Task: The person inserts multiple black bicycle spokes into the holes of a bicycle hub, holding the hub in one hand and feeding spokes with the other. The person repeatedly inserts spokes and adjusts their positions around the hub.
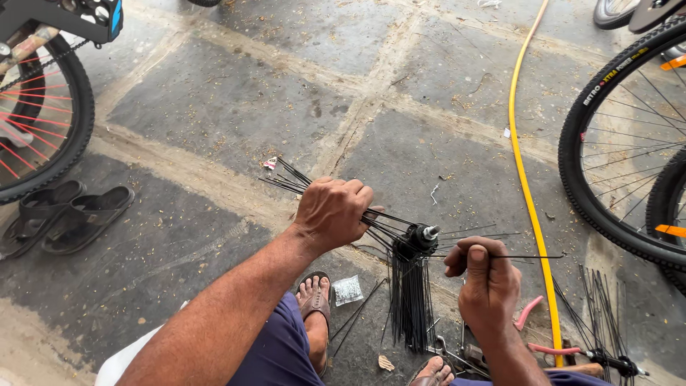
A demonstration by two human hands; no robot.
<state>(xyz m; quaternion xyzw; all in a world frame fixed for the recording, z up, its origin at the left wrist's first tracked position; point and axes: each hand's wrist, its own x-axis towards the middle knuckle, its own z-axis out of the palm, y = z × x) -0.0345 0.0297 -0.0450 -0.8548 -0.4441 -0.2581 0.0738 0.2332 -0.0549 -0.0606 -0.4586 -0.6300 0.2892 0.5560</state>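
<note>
Left hand (332,212) fisted round spokes (286,177) left of hub (421,238); right hand (486,279) pinches single spoke (529,256). Keep bundle clamped, feed spoke straight into flange hole.

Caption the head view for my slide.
Left hand grips black spokes at a black wheel hub; right hand holds one.

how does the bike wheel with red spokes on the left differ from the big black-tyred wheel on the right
The left wheel with red spokes carries red spokes; the right black-tyred wheel has thin dark ones. The left wheel sits behind a pair of dark sandals; the right one stands beside a yellow hose. Both have black tyres.
</note>
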